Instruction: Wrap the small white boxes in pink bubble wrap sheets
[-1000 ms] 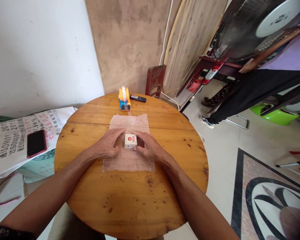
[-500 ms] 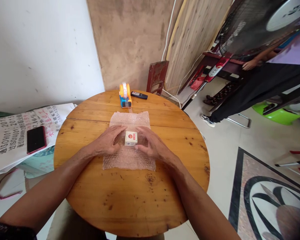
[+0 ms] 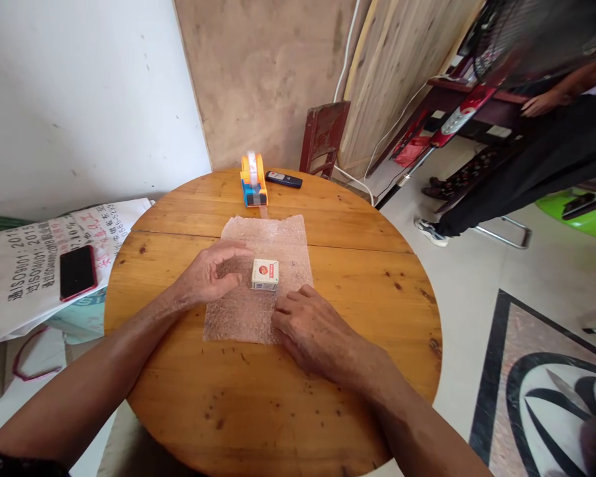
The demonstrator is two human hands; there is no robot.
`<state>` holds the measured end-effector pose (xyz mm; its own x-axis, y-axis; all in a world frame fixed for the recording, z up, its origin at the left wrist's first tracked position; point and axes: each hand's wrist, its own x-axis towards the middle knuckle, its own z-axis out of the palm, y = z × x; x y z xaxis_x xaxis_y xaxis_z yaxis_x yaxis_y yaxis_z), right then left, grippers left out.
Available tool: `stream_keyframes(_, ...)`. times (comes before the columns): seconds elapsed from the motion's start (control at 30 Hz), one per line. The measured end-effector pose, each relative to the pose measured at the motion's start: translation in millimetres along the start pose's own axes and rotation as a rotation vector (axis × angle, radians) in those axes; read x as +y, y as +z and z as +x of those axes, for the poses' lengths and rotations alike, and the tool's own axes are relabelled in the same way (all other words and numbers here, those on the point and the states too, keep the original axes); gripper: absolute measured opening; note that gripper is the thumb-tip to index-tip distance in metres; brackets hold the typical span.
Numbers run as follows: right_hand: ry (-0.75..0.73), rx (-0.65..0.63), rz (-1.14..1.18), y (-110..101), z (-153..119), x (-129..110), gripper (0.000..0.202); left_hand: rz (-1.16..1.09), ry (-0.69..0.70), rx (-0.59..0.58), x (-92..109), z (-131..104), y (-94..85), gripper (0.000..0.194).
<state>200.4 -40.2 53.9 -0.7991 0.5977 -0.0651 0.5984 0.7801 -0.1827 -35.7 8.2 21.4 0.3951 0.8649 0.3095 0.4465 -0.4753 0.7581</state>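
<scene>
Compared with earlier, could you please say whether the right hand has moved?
Yes: the right hand has shifted toward the near edge of the table, from beside the box to the near right corner of the bubble wrap.

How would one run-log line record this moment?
left hand: open, beside small box; right hand: over bubble wrap; small box: on bubble wrap

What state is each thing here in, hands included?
Small cream cardboard box with red print: closed top, not held.
Pale pink translucent bubble wrap: spread out under the box.
Left hand: grip open, beside the box.
Right hand: curled, over the wrap; grip unclear.
Orange-and-blue plastic tape dispenser: loaded with tape.
Black rectangular phone with red edge: screen dark.
Slim black handheld device: lying flat; on or off unclear.
</scene>
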Motion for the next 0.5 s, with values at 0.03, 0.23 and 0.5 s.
stream_keyframes(0.03,0.002,0.029,0.009,-0.9,0.2,1.3,0.016,-0.011,0.022,-0.012,1.4,-0.3,-0.6,0.038)
stream_keyframes(0.23,0.024,0.087,0.154,-14.1,-12.3,5.4,0.008,-0.077,0.131,-0.047,5.4,-0.3,-3.8,0.03)
stream_keyframes(0.5,-0.01,0.071,-0.088,6.5,1.0,-1.5,0.015,-0.085,0.177,-0.019,3.1,0.6,-4.4,0.028)
